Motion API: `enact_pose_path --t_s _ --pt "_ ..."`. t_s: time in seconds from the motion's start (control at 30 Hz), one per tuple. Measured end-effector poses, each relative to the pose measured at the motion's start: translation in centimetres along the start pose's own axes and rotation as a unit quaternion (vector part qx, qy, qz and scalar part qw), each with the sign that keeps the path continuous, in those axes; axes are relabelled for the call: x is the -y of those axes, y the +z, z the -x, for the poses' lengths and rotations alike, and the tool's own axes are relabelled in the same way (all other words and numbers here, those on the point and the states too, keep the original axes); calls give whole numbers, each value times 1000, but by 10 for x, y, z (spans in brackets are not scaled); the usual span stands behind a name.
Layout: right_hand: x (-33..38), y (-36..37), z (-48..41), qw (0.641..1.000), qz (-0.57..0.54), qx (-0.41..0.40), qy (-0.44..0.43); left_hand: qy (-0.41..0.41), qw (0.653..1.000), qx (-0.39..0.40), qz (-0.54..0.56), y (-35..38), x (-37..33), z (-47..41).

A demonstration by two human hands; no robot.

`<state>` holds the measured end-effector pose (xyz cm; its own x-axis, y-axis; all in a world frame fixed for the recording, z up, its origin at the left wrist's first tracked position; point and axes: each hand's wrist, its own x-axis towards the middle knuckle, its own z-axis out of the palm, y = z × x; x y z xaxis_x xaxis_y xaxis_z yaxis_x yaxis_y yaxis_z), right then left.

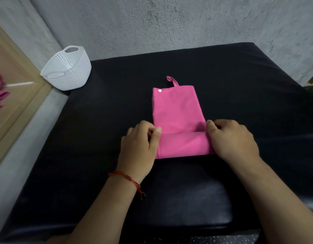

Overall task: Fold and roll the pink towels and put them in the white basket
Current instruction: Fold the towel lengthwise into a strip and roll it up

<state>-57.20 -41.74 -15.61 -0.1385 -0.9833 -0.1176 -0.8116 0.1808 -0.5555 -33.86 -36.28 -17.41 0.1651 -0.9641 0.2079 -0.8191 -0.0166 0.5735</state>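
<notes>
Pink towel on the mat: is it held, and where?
Yes. Both hands, left hand and right hand, grip the pink towel at the two ends of its rolled near edge.

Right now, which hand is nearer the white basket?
Left. The left hand grips the pink towel's left edge, on the white basket's side; the right hand holds the opposite edge.

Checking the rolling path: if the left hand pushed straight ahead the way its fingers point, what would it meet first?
Probably only the black padded surface: the left hand points up-right along the folded pink towel's left edge. The white woven basket sits well off to the left.
</notes>
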Motion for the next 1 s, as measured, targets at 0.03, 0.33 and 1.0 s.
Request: enact_pose_path --t_s 0.03,0.33,1.0 --pt "1 0 0 1000 1 2 5 39 999 -11 35 -3 0 1" --pt "0 1 -1 999 -34 -13 -25 125 979 153 43 -29 17 2" --pt "1 -7 6 998 -18 19 -52 -7 993 109 55 -6 4 -3"
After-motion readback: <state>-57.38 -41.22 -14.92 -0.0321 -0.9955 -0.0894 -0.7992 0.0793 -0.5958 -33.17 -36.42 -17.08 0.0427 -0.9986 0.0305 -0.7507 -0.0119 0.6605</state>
